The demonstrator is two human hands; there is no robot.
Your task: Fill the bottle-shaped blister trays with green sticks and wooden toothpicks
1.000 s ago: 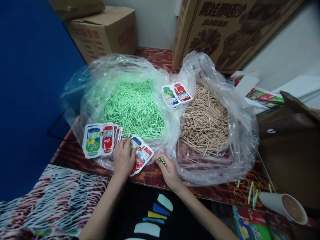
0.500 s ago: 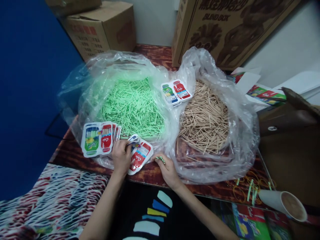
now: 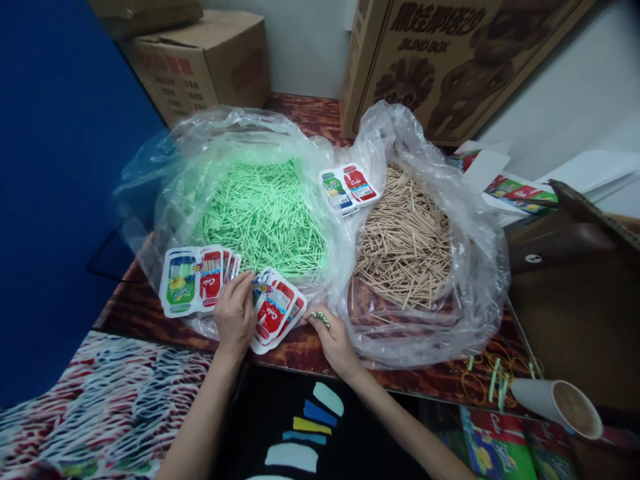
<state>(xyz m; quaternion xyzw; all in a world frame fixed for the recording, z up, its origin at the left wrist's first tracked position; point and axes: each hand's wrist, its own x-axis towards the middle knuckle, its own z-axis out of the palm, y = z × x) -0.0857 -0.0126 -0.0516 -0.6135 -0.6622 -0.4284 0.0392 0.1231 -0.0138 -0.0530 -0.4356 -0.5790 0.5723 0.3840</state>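
Observation:
My left hand (image 3: 234,317) covers the left part of a small stack of double jar-shaped packets (image 3: 274,312) printed with a red Cola label. Its fingers are closed together at the packets' edge, with the fingertips partly hidden. My right hand (image 3: 336,341) is closed round a small bundle of pale green sticks (image 3: 320,319), only their ends showing, just right of the packets. Left of my left hand lies a fanned pile of Sprite and Cola packets (image 3: 181,283) with sticks behind their windows. Behind both hands, a heap of green sticks (image 3: 265,217) fills a clear plastic bag.
Brown sticks (image 3: 407,240) lie in a second clear bag (image 3: 480,267) to the right. Flat packets (image 3: 350,188) rest between the bags. Cartons (image 3: 240,60) stand behind. A tipped paper cup (image 3: 535,399) and rubber bands (image 3: 475,387) lie at the right front.
My left hand has shifted slightly left and its fingers have straightened over the packets. The packets under it have spread, showing a second Cola edge. My right hand stays around the green sticks.

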